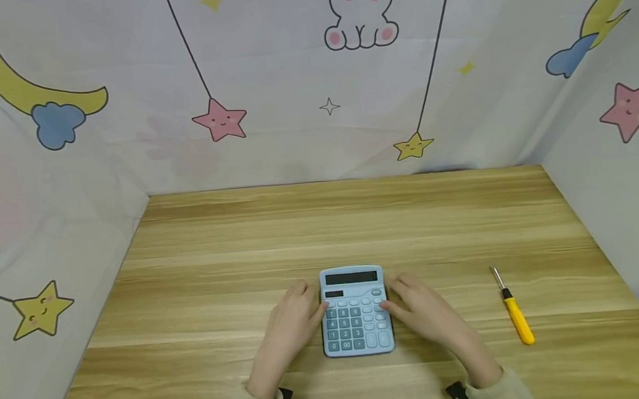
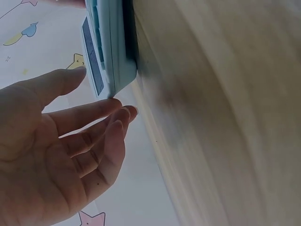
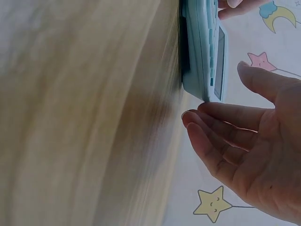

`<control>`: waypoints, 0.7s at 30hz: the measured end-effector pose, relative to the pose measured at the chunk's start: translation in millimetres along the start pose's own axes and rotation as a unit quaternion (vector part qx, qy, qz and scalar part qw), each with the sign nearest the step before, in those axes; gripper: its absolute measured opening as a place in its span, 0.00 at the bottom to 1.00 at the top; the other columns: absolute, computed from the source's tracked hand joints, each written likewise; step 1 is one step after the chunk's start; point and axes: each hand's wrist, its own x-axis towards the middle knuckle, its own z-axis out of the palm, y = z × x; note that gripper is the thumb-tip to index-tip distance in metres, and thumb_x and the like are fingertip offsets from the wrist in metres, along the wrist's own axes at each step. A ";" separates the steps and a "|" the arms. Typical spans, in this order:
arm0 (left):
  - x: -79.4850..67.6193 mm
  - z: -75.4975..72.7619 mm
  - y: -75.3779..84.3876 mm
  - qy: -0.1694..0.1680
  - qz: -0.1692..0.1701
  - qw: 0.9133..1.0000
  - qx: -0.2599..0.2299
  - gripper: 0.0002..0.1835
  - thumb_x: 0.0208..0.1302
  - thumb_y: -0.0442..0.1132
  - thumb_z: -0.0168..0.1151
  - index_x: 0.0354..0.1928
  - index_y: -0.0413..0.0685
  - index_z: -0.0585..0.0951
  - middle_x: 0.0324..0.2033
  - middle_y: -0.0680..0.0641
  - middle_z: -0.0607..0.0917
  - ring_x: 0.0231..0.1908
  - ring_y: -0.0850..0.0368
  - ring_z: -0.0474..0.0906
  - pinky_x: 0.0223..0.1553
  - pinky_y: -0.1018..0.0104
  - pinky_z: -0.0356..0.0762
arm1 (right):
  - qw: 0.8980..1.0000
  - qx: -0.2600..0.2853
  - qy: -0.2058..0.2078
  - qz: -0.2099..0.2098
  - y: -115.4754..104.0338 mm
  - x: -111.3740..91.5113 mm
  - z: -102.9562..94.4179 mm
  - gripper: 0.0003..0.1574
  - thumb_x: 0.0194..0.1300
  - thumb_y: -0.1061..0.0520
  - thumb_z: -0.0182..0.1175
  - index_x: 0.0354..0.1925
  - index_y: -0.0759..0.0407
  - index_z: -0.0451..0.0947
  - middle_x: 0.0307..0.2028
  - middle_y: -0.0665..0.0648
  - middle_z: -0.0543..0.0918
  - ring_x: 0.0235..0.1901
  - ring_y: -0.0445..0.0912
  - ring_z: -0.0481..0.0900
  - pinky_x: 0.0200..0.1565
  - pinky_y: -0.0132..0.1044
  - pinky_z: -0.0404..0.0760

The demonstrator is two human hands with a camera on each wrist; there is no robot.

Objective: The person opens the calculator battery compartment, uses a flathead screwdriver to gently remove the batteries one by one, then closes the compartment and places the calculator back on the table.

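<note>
Left hand [image 1: 290, 319] and right hand [image 1: 424, 308], half-open, seem only to touch the intact light-blue rectangular calculator [image 1: 356, 312] (yellow-handled screwdriver [image 1: 515, 312] lies untouched).

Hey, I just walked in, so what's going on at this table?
A person has both bare hands at a light blue calculator: the left hand at its left side, the right hand at its right. The thumbs reach toward its face; whether they press any keys isn't clear. Off to the right, a screwdriver with a yellow handle lies untouched on the wood-grain table.
</note>
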 end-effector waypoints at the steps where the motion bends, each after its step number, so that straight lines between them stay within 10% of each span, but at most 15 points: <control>1: 0.2 0.0 0.4 0.000 0.001 1.000 0.001 0.25 0.62 0.46 0.64 0.57 0.38 0.78 0.38 0.44 0.79 0.34 0.56 0.73 0.31 0.64 0.76 | 1.000 0.000 0.000 0.001 -0.1 0.7 0.1 0.31 0.66 0.47 0.60 0.59 0.65 0.74 0.51 0.61 0.80 0.52 0.54 0.79 0.56 0.49 0.77; 12: 3.3 1.9 3.1 -0.024 -0.011 1.000 -0.005 0.25 0.63 0.45 0.63 0.57 0.35 0.77 0.40 0.39 0.84 0.34 0.49 0.82 0.34 0.57 0.81 | 0.998 0.034 -0.016 0.044 -2.1 9.8 4.5 0.16 0.66 0.49 0.60 0.41 0.61 0.82 0.22 0.47 0.70 0.26 0.39 0.66 0.29 0.30 0.67; 21: 7.9 4.8 4.8 -0.043 -0.029 0.998 -0.026 0.22 0.64 0.44 0.61 0.54 0.35 0.79 0.38 0.39 0.85 0.30 0.52 0.80 0.32 0.56 0.79 | 0.995 0.054 -0.003 0.085 -7.8 15.4 8.0 0.13 0.66 0.53 0.59 0.40 0.62 0.83 0.30 0.54 0.84 0.31 0.44 0.78 0.36 0.39 0.78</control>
